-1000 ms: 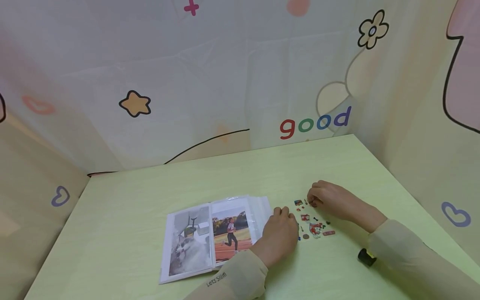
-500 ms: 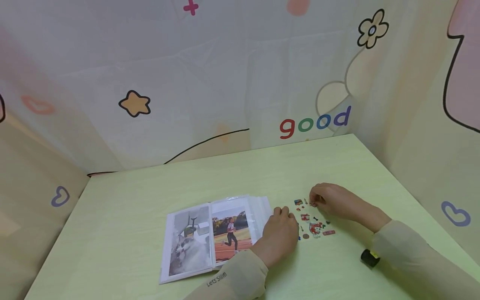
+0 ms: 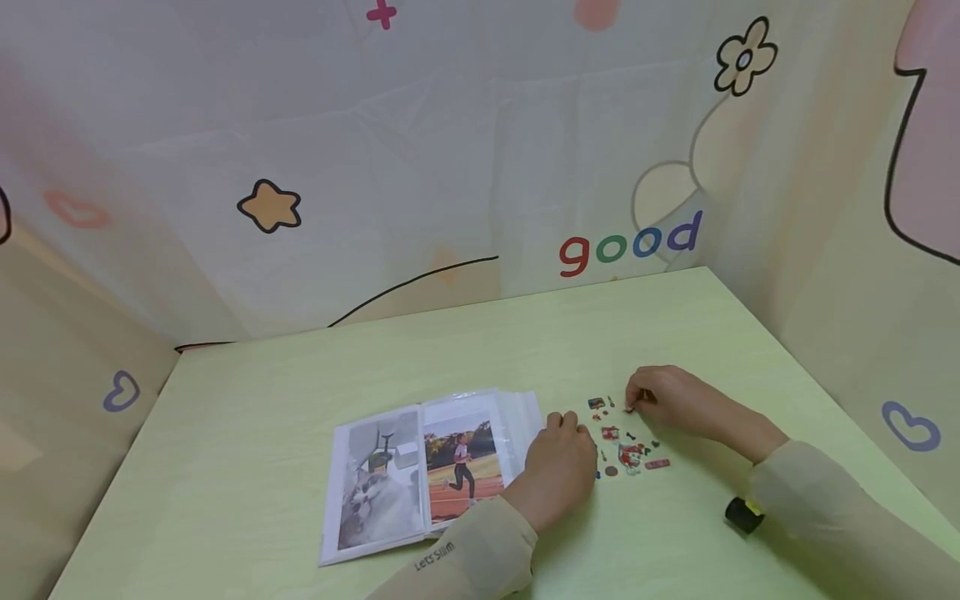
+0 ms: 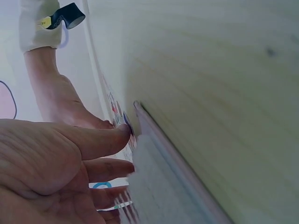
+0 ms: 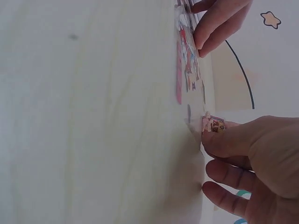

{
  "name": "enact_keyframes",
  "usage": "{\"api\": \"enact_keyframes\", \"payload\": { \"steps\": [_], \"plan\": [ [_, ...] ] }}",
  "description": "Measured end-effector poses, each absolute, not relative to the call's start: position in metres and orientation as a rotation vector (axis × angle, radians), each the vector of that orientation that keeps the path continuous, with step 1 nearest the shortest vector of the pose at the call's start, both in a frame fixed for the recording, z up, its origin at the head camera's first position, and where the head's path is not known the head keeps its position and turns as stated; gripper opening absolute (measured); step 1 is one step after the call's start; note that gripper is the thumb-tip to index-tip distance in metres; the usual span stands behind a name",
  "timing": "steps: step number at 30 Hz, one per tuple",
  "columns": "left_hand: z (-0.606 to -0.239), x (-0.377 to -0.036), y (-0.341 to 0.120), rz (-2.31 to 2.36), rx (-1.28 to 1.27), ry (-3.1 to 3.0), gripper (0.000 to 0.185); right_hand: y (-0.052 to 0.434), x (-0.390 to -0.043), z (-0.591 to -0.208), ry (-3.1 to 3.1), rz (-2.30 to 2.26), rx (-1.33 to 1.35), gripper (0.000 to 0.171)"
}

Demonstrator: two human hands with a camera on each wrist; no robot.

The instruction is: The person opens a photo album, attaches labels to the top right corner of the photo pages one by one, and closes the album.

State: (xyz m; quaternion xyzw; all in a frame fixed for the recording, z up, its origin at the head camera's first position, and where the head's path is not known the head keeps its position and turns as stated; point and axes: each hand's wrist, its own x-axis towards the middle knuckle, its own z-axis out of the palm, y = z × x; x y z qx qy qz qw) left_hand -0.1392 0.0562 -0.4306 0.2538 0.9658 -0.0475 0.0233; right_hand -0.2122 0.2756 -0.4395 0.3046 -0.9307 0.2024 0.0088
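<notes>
A pale green wood-grain counter (image 3: 420,350) fills the lower part of the head view. A light fabric backdrop (image 3: 450,150) stands along its far edge and both sides, printed with an orange star (image 3: 270,207), a flower outline (image 3: 744,58), a pink plus (image 3: 382,14), blue hearts (image 3: 911,427) and the word "good" (image 3: 630,244) in coloured letters. A small black and yellow object (image 3: 744,514) sits near the counter's right front edge.

Small sticker (image 5: 212,125), pink and brown print, stuck upright on the right grip's (image 3: 660,398) fingertip, just above the transparent sticker sheet (image 3: 626,442) lying flat on the surface.
</notes>
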Motion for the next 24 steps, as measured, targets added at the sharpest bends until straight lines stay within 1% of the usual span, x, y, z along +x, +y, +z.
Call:
{"api": "enact_keyframes", "payload": {
  "steps": [6,11,14,21,24],
  "plan": [
    [-0.430,-0.139,0.056,-0.107,0.774,2.998,0.024,0.282,-0.210,-0.437,-2.915,0.755,0.909,0.017],
    [-0.431,-0.138,0.057,-0.095,0.786,3.004,0.024,0.290,-0.210,-0.435,-2.912,0.756,0.790,0.016],
    [-0.431,-0.139,0.057,-0.096,0.788,2.998,0.025,0.294,-0.208,-0.434,-2.899,0.849,0.738,0.016],
    [-0.427,-0.139,0.058,-0.082,0.755,2.974,0.027,0.290,-0.203,-0.426,-2.936,1.206,0.813,0.009],
    [-0.427,-0.139,0.059,-0.046,0.741,2.971,0.027,0.286,-0.201,-0.425,-2.985,1.283,0.845,0.006]
  ]
}}
